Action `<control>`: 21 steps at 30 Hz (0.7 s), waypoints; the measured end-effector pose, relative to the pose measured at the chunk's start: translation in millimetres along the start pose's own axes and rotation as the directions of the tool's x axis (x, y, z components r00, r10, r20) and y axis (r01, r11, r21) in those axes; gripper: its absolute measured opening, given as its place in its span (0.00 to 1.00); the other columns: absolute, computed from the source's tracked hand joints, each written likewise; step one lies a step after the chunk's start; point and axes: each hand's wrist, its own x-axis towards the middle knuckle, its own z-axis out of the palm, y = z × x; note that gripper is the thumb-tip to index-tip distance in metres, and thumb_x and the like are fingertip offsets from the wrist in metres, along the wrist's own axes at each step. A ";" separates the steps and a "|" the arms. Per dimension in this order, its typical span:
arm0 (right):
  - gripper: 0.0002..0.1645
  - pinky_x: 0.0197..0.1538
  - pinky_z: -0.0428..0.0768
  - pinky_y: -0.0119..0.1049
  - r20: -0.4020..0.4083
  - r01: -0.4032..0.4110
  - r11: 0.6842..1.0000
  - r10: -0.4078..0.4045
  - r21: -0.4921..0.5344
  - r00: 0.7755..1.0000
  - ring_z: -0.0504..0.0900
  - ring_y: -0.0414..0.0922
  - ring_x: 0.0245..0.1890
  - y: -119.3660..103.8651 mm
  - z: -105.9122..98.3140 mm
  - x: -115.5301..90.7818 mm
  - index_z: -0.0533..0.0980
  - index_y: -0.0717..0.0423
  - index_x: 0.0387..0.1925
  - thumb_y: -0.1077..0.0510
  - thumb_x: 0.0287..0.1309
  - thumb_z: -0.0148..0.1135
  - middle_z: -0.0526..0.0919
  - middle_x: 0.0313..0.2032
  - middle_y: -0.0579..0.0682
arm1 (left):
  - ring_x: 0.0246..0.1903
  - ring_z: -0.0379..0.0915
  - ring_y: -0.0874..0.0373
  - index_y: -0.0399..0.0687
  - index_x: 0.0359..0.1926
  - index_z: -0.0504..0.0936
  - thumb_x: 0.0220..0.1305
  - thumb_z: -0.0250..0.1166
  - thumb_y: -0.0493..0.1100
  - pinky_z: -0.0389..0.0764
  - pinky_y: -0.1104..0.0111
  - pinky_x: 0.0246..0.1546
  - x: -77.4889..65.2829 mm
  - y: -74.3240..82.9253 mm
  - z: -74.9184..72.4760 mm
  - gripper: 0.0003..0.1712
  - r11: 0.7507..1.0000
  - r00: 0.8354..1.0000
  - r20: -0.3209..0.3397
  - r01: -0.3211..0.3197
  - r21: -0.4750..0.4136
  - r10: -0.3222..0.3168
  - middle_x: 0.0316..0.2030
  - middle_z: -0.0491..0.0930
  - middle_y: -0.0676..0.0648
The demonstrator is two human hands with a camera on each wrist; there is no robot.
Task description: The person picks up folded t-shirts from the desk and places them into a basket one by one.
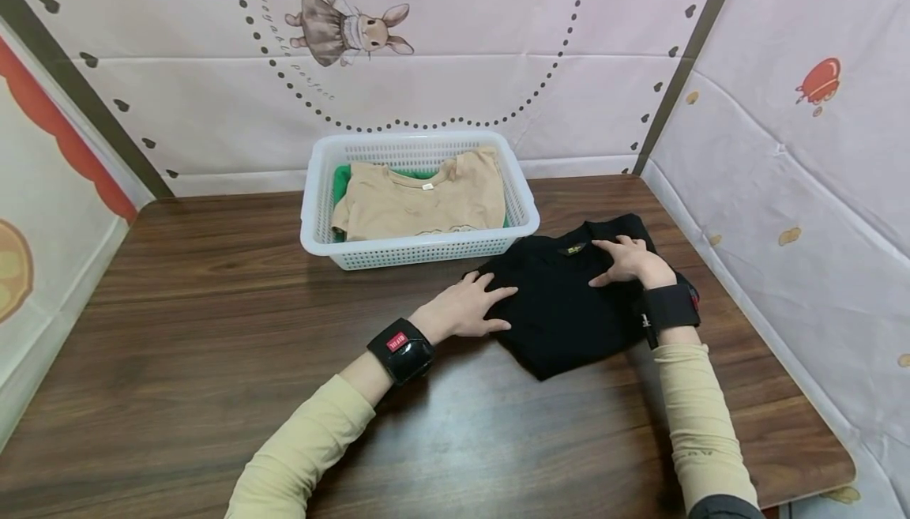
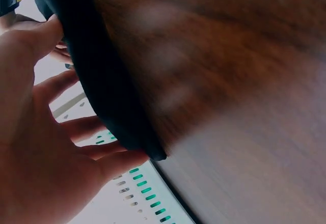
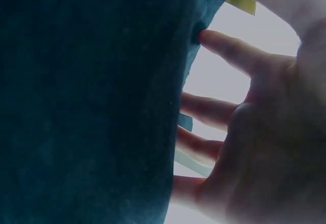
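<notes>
Tbl (image 1: pixel 178 345) free well L of black shirt (image 1: pixel 558 306); 1 basket (image 1: pixel 426 254) blocks back-L, fabric wall (image 1: pixel 796 156) R.

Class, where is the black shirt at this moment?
In the head view, the black shirt lies right of centre on the table, beside the basket, with the left hand at its left edge and the right hand near its collar.

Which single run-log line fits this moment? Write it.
left hand: touching black shirt | right hand: touching it near label | basket: beige shirt over green fabric
</notes>
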 end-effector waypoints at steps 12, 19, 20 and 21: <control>0.48 0.62 0.58 0.70 0.068 0.011 0.997 -0.007 -0.070 0.998 0.47 0.76 0.66 -3.9 1.3 0.8 0.50 0.58 0.72 0.44 0.60 0.60 0.47 0.69 0.74 | 0.67 0.59 0.37 0.62 0.67 0.68 0.62 0.60 0.62 0.70 0.51 0.62 -3.0 1.9 -1.7 0.33 0.998 1.000 -0.015 0.001 0.055 -0.001 0.67 0.63 0.36; 0.47 0.64 0.58 0.68 0.067 0.011 0.995 -0.004 -0.103 0.998 0.47 0.76 0.67 -10.7 5.8 -2.2 0.50 0.58 0.73 0.43 0.61 0.59 0.47 0.69 0.74 | 0.67 0.58 0.39 0.63 0.66 0.68 0.60 0.62 0.61 0.71 0.50 0.60 -8.3 -2.0 -3.0 0.33 0.999 1.000 0.002 0.007 0.046 -0.007 0.68 0.62 0.36; 0.47 0.64 0.58 0.68 0.066 0.013 0.994 -0.006 -0.110 0.998 0.47 0.76 0.67 -11.3 6.3 -2.6 0.50 0.58 0.73 0.43 0.61 0.59 0.47 0.69 0.75 | 0.67 0.58 0.39 0.63 0.66 0.68 0.60 0.62 0.61 0.71 0.50 0.60 -9.1 -2.5 -3.0 0.34 0.999 1.000 0.004 0.007 0.044 -0.007 0.68 0.62 0.36; 0.47 0.64 0.58 0.68 0.067 0.013 0.994 -0.005 -0.112 0.998 0.47 0.76 0.67 -12.3 6.6 -3.2 0.49 0.58 0.73 0.43 0.61 0.58 0.47 0.69 0.75 | 0.68 0.58 0.39 0.63 0.66 0.68 0.60 0.63 0.61 0.71 0.50 0.60 -9.9 -3.0 -2.9 0.34 0.999 1.000 0.006 0.009 0.040 -0.009 0.68 0.62 0.36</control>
